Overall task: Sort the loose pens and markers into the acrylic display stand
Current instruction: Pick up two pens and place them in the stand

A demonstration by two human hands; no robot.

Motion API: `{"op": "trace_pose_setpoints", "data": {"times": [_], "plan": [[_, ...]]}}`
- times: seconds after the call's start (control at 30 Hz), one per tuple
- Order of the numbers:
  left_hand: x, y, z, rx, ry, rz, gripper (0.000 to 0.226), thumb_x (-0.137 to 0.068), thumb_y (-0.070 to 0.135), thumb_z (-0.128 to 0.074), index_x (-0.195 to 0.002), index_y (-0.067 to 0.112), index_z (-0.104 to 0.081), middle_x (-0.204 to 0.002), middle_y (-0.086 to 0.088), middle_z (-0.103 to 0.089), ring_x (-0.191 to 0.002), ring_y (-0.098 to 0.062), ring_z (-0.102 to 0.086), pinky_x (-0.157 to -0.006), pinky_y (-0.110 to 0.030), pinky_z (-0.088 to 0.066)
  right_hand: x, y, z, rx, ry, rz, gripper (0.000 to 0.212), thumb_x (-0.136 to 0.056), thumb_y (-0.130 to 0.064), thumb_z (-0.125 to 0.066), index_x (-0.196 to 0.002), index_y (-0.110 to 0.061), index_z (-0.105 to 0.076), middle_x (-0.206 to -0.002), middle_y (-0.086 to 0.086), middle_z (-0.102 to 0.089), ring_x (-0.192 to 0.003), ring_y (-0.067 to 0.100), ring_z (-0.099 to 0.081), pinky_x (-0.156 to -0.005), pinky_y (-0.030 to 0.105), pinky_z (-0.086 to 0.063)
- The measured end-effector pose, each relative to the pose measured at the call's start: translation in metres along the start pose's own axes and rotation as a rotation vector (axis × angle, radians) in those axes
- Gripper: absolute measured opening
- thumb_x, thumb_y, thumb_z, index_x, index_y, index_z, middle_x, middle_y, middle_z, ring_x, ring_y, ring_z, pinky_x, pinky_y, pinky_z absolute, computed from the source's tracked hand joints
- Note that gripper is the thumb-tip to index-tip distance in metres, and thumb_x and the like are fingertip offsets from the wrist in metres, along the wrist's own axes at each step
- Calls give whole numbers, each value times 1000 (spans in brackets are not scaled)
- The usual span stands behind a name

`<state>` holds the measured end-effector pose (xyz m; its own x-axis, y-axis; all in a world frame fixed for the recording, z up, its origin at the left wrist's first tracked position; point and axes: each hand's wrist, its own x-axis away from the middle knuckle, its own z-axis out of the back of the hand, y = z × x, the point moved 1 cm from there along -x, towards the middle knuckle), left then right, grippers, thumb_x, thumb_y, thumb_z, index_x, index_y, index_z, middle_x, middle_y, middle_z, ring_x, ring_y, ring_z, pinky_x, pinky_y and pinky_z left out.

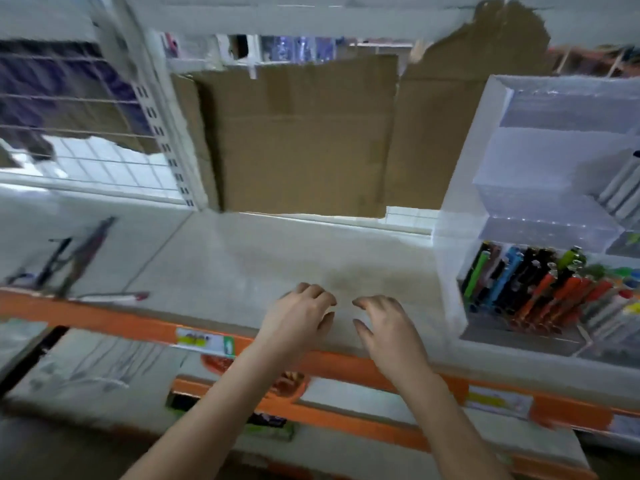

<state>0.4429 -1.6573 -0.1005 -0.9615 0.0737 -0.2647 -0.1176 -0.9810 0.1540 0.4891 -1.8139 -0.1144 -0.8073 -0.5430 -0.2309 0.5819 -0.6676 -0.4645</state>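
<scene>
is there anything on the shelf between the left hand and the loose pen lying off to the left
Nothing visible. Bare shelf top lies between the left hand and the loose pen near the orange front edge. Both hands hold nothing.

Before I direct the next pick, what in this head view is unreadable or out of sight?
- Loose pens at far left: motion blur, count and colours unclear.
- Clear acrylic display stand: right side cut off by the frame edge.
- Orange shelf-edge labels: blurred, unreadable.
- Left hand, right hand: fingertips curl downward, contact unclear.
</scene>
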Motion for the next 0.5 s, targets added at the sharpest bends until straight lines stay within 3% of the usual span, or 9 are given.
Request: {"op": "trace_pose_setpoints", "data": {"times": [0.13, 0.5], "plan": [[35, -67, 25, -111, -96, 214, 29, -93, 31, -47, -118, 21, -57, -119, 2, -58, -117, -19, -47, -83, -29, -43, -36, -60, -37, -16, -70, 99, 32, -91, -21, -53, -123, -16, -55, -121, 2, -56, -119, 19, -44, -95, 27, -35], [141, -265, 92, -205, -82, 476, 31, -94, 38, -43, -116, 21, -58, -116, 0, -59, -110, -20, -52, -84, -33, -44, -114, -255, -160, -84, -212, 220, 32, -89, -23, -54, -121, -18, -57, -121, 5, -57, -116, 22, -49, -92, 31, -41]]}}
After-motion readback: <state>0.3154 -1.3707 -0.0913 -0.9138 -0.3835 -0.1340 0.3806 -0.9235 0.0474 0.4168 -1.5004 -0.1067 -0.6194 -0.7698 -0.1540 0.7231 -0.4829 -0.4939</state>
